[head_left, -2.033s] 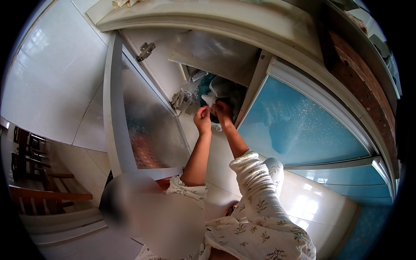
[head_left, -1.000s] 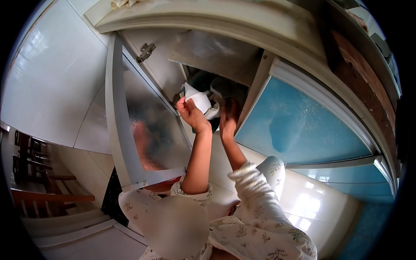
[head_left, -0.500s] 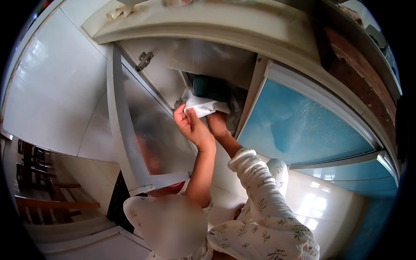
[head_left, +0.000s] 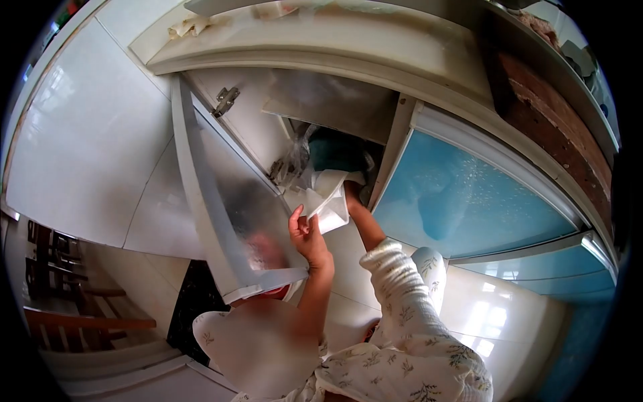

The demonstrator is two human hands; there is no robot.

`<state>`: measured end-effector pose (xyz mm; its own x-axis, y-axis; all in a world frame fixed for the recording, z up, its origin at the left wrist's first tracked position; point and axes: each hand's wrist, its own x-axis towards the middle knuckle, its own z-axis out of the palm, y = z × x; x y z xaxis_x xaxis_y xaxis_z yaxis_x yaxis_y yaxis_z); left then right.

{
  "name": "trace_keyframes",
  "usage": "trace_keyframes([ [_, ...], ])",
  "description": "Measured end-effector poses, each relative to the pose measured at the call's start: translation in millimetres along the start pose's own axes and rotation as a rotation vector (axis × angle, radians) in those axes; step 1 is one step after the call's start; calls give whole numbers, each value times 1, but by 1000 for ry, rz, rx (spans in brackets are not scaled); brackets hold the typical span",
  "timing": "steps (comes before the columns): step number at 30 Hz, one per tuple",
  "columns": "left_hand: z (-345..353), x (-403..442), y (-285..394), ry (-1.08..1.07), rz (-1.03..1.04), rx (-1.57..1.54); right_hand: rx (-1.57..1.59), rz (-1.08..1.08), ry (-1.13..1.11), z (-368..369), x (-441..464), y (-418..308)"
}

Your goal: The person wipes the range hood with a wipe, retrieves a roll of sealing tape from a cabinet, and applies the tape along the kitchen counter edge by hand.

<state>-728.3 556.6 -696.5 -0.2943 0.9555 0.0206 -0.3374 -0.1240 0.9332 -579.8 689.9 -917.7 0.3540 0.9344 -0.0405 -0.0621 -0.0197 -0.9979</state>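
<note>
A white bag point(head_left: 329, 209), thin and cloth-like, hangs at the front of the open cabinet. My left hand point(head_left: 309, 238) pinches its lower left edge between thumb and fingers. On the bag's right side is my right hand point(head_left: 353, 194); its fingers are hidden inside or behind the bag. Behind the hands, a dark green bundle point(head_left: 335, 151) lies in the cabinet, with crumpled clear plastic point(head_left: 293, 161) to its left.
The frosted cabinet door point(head_left: 244, 201) stands open on the left, close to my left forearm. Blue cabinet panels point(head_left: 469, 194) are on the right. A pale counter edge point(head_left: 301, 63) runs above the opening. Wooden chairs point(head_left: 90, 320) are at the lower left.
The white bag has been drawn down toward me and spread open wider. My left hand has moved down and right with it. More clear plastic shows in the cabinet, and the door has swung slightly inward.
</note>
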Motion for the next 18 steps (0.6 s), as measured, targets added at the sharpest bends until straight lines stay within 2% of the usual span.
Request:
trace_keyframes([
  [1,-6,3,-7,-6,-2,-42,272,83,-99,-10,-2,9],
  [4,-4,0,7,-28,30,-121,-222,-165,-213,-10,-69,-99],
  [6,-1,-5,25,-51,29,-142,-262,-281,-134,-7,-91,-148],
  [7,-1,-10,34,-55,42,-144,-221,-348,-19,-4,-98,-157],
  [10,-13,-17,40,-253,324,-33,-296,-268,-117,-11,-139,-228],
  [11,-16,-19,42,-361,393,-11,-210,-363,-141,-11,-148,-227],
  [14,-24,-36,55,-547,440,140,-116,-386,-213,-16,-183,-208],
  [18,-27,-59,51,-681,313,193,-40,-144,-270,-44,-237,-197],
])
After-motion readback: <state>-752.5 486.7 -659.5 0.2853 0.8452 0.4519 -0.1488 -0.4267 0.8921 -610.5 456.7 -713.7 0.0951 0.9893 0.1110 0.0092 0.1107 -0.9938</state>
